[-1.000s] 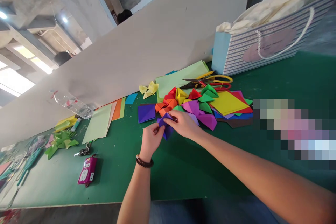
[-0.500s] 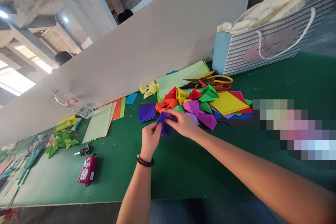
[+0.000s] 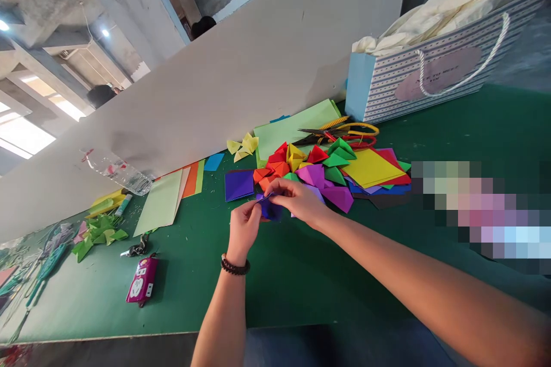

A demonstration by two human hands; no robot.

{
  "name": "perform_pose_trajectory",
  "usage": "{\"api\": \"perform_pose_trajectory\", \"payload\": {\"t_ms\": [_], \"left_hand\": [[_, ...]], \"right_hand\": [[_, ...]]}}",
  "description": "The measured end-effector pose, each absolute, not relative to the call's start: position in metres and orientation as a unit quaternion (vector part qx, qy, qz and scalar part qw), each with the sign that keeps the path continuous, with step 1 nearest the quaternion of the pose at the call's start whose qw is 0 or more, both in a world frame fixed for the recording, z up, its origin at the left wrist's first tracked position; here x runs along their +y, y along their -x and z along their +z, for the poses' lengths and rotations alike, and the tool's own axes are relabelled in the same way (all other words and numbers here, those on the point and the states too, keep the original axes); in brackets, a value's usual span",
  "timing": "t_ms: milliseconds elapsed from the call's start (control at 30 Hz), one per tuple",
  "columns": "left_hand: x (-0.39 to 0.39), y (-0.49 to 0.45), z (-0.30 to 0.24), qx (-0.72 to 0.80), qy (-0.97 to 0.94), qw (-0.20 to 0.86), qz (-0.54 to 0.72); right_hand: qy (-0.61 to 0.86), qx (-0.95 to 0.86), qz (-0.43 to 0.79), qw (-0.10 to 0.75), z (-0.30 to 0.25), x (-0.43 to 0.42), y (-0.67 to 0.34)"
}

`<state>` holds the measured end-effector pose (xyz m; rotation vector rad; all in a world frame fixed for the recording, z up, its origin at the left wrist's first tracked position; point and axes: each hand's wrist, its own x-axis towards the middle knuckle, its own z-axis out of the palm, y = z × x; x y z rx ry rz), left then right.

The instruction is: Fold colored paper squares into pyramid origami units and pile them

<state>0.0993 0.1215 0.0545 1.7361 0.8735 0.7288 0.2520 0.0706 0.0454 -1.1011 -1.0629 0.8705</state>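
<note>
Both hands (image 3: 243, 229) (image 3: 297, 200) pinch a folded purple paper (image 3: 271, 210) held closely between them.

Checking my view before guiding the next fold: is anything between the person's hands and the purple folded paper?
Nothing visible. The left hand and right hand both pinch the purple folded paper directly, with nothing between. The flat purple paper square lies nearby, apart from the hands.
</note>
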Motion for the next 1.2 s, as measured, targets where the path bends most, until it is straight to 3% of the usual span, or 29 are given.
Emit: {"api": "perform_pose_trajectory", "payload": {"t_ms": [400, 700, 900, 1200], "left_hand": [[0.123, -0.099, 0.055, 0.361, -0.702, 0.523, 0.323], [0.131, -0.093, 0.057, 0.375, -0.749, 0.421, 0.348], [0.123, -0.094, 0.067, 0.352, -0.804, 0.334, 0.344], [0.125, -0.096, 0.057, 0.355, -0.811, 0.317, 0.341]], "right_hand": [[0.5, -0.615, 0.215, 0.57, 0.042, 0.068, -0.256], [0.509, -0.523, 0.347, 0.59, 0.051, 0.065, -0.265], [0.581, -0.583, 0.201, 0.531, 0.048, 0.067, -0.26], [0.589, -0.629, 0.064, 0.504, 0.046, 0.062, -0.257]]}}
